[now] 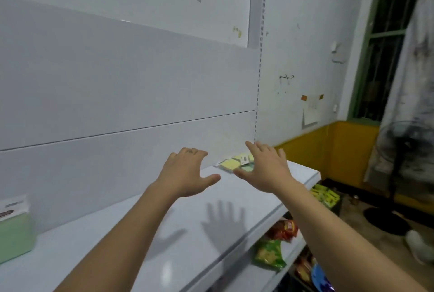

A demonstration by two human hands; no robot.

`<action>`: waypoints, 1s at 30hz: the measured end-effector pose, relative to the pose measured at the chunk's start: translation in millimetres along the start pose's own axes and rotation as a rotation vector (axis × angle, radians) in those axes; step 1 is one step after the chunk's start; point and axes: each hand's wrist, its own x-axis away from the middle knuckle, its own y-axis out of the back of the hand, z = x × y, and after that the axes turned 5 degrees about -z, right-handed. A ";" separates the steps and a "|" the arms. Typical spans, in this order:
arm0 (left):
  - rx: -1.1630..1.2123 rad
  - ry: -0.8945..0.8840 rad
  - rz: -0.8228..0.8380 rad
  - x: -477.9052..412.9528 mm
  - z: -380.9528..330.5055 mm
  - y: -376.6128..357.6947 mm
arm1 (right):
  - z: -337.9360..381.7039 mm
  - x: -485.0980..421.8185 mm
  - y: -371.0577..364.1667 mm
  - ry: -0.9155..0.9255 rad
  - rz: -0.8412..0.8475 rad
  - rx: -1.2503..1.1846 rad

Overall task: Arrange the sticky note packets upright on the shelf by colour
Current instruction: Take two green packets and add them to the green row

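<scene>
From my head camera, I see both of my arms stretched out over a long white shelf (145, 240). My left hand (187, 172) is in the middle of the frame. Its fingers are spread and a bit curled, and it holds nothing. My right hand (265, 169) is just to the right of it. It is open too, fingers wide, and nothing is in it. Both hands hang above the shelf, and I can see their shadows on the white top below them.

Between my hands, a little past them, lies a small pile of sticky note packets (234, 162). They are at the far right end of the shelf, close to the back wall. They look pale yellow and pale green. They lie flat, not standing up. My right hand covers part of the pile, so I cannot count them.

At the lower left edge of the frame a green packet (14, 233) stands upright against the back wall. I think that one is already in place.

Below the shelf, at the lower right, are some snack bags (272, 251) on a lower level.

So I think the job has only just begun. One green packet stands. The flat pile must be picked up, sorted by colour and stood up.
</scene>
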 end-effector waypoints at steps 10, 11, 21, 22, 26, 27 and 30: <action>0.034 -0.118 0.043 -45.3 -164.7 -56.1 | -179.1 35.4 34.4 -0.196 0.008 0.043; 0.034 -0.116 0.042 -47.9 -174.4 -59.8 | -192.8 38.7 35.4 -0.207 0.009 0.039; -0.013 -0.030 0.047 -66.3 -212.3 -92.3 | -270.7 45.8 31.5 -0.230 0.041 0.005; -0.016 -0.014 0.044 -67.8 -209.3 -95.0 | -272.6 42.9 26.3 -0.226 0.044 -0.005; -0.044 0.054 0.056 -71.3 -186.6 -106.3 | -264.9 23.6 -0.9 -0.198 0.087 -0.041; -0.053 0.070 0.064 -72.9 -178.4 -109.4 | -259.7 17.8 -7.9 -0.186 0.104 -0.048; -0.060 0.116 0.077 -83.9 -151.7 -119.8 | -242.9 -1.3 -29.6 -0.143 0.141 -0.062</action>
